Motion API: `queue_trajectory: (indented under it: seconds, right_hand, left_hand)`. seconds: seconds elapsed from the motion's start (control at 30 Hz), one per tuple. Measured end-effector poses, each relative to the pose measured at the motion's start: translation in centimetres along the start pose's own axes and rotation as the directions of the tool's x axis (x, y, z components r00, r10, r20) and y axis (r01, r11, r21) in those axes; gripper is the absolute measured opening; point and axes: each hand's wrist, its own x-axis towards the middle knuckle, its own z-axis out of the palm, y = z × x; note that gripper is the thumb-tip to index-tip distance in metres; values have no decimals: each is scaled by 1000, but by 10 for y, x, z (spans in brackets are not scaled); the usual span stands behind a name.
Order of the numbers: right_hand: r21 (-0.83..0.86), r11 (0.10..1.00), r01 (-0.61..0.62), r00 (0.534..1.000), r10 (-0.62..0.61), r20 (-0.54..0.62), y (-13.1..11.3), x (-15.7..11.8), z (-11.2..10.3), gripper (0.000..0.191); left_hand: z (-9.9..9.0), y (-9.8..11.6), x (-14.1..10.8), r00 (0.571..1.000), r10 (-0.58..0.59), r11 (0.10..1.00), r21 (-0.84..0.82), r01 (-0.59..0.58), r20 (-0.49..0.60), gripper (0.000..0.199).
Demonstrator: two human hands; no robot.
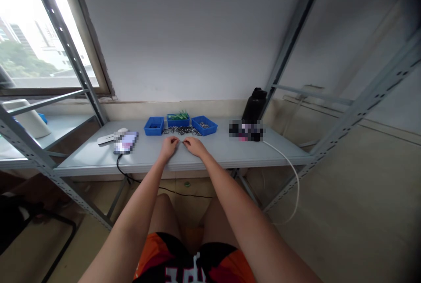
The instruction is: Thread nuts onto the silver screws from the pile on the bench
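Both hands are over the grey tabletop (220, 153), close together but apart. The fingers of my left hand (169, 146) are closed in a pinch; what they hold is too small to name. My right hand (194, 146) also pinches something tiny near its fingertips. Just beyond them lies a loose pile of small black and silver pieces (182, 130). Behind the pile stand a left blue tray (154, 131) with dark bits inside, a middle blue tray (178, 123) of green pieces, and a right blue tray (205, 131) with small metallic pieces.
On the left lie a phone (126, 142) with a black cable and a white object (105, 139). A black bottle (255, 105) stands at the right behind a blurred dark item (246, 130) beside a white cable (291, 164). Metal shelf posts flank the table.
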Motion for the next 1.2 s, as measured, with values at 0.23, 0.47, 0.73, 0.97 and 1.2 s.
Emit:
queue_trajectory:
  seconds: [0.23, 0.47, 0.73, 0.97, 1.2]
  right_hand:
    - [-151, 987, 51, 997, -40, 71, -11, -4, -2, 23]
    - [-96, 994, -46, 999, 45, -13, -10, -2, -1, 24]
    - [-30, 998, -54, 989, 49, -137, -18, -7, -10, 27]
    - [-3, 999, -44, 987, 43, -158, -17, -8, -11, 25]
    - [-4, 997, -78, 985, 77, -152, -17, -8, -12, 25]
  left_hand:
    - [-1, -1, 0, 999, 49, 996, -80, -47, 20, 21]
    - [-3, -2, 1, 999, 5, 1000, 3, -5, -36, 23]
    - [2, -2, 0, 986, 83, 988, 121, -101, 144, 21]
    - [2, 2, -2, 994, 50, 987, 144, -64, 101, 23]
    - [1, 5, -2, 1000, 3, 1000, -8, -3, 24, 18]
